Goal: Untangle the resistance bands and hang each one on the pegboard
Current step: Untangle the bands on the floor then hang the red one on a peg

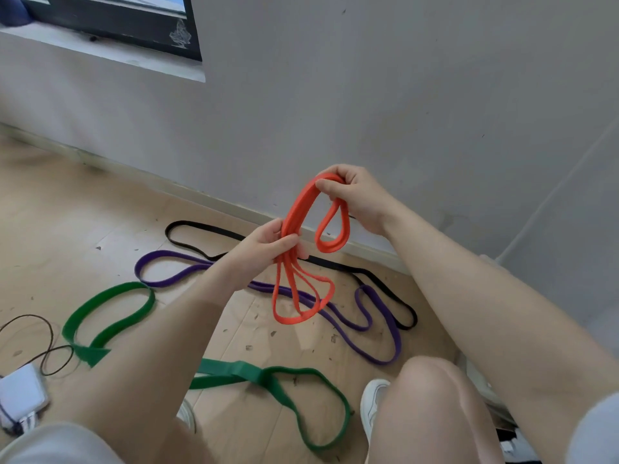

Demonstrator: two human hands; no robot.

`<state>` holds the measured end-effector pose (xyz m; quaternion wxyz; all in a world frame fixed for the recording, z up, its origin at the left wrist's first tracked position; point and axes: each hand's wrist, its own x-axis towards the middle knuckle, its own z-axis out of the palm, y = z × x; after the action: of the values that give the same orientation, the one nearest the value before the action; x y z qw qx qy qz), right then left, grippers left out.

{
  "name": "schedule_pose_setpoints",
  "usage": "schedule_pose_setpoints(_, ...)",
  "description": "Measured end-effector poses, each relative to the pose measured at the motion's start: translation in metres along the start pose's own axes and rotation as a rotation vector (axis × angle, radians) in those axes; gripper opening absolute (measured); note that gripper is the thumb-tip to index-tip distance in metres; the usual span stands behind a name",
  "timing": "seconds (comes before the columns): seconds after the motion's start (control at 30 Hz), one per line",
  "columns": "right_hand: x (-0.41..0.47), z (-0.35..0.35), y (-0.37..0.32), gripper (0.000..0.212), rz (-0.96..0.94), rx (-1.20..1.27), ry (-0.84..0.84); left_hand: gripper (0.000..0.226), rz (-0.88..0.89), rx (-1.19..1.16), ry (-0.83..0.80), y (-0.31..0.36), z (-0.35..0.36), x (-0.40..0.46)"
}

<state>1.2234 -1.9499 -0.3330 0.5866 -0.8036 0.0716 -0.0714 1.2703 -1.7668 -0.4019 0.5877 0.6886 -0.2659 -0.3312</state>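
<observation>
A: What lies around the orange band?

B: A wooden floor [100, 209] spreads below it. On that floor a green band [110, 309] sprawls nearest the viewer, a purple band [378, 349] loops directly under the orange one, and a black band [214, 229] runs beyond, along the wall.

A: And the orange band [303, 209] itself?

B: Held in the air, coiled in several loops. The left hand [264, 246] pinches its bunched middle; the right hand [355, 195] curls round its top.

A: Risks?

B: Pulling the wrong loop could tighten the coil. No pegboard is visible.
</observation>
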Motion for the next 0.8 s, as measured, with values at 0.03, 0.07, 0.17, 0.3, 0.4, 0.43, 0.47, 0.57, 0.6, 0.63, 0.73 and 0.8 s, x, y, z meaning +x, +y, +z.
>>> schedule_pose_setpoints(0.03, -0.001, -0.002, 0.007, 0.012, 0.023, 0.045, 0.037, 0.015, 0.006, 0.052, 0.004, 0.0, 0.0, -0.001)
schedule_pose_setpoints(0.07, -0.003, -0.005, 0.014, 0.012, 0.043, 0.077, 0.071, 0.016, 0.02, 0.104, 0.016, 0.001, -0.001, -0.002)
schedule_pose_setpoints(0.17, -0.009, -0.013, 0.033, 0.008, 0.094, -0.019, 0.064, 0.013, 0.08, 0.204, 0.048, 0.01, -0.008, -0.001)
schedule_pose_setpoints(0.3, -0.019, -0.011, 0.036, 0.025, 0.138, -0.302, -0.205, 0.013, 0.072, 0.446, -0.053, 0.036, -0.014, 0.004)
schedule_pose_setpoints(0.4, -0.017, 0.004, 0.015, 0.036, -0.011, -0.386, -0.249, 0.015, 0.047, 0.633, -0.067, 0.056, -0.01, 0.007)
schedule_pose_setpoints(0.43, -0.015, 0.01, 0.009, 0.037, -0.06, -0.412, -0.254, 0.017, 0.056, 0.695, -0.051, 0.061, -0.009, 0.008)
schedule_pose_setpoints(0.47, -0.013, 0.017, 0.006, 0.039, -0.103, -0.441, -0.253, 0.016, 0.075, 0.746, -0.028, 0.065, -0.009, 0.007)
schedule_pose_setpoints(0.57, -0.007, 0.031, 0.001, 0.049, -0.135, -0.483, -0.241, 0.007, 0.098, 0.769, 0.07, 0.071, -0.017, 0.002)
schedule_pose_setpoints(0.6, -0.006, 0.034, -0.002, 0.046, -0.132, -0.47, -0.247, 0.013, 0.09, 0.761, 0.101, 0.072, -0.021, -0.001)
schedule_pose_setpoints(0.63, -0.005, 0.036, -0.004, 0.039, -0.13, -0.453, -0.255, 0.017, 0.079, 0.75, 0.128, 0.072, -0.026, -0.004)
schedule_pose_setpoints(0.73, -0.001, 0.04, -0.014, 0.019, -0.127, -0.4, -0.26, 0.021, 0.071, 0.563, 0.194, 0.069, -0.036, -0.013)
schedule_pose_setpoints(0.8, 0.0, 0.041, -0.02, 0.016, -0.119, -0.334, -0.255, 0.021, 0.047, 0.427, 0.184, 0.062, -0.04, -0.018)
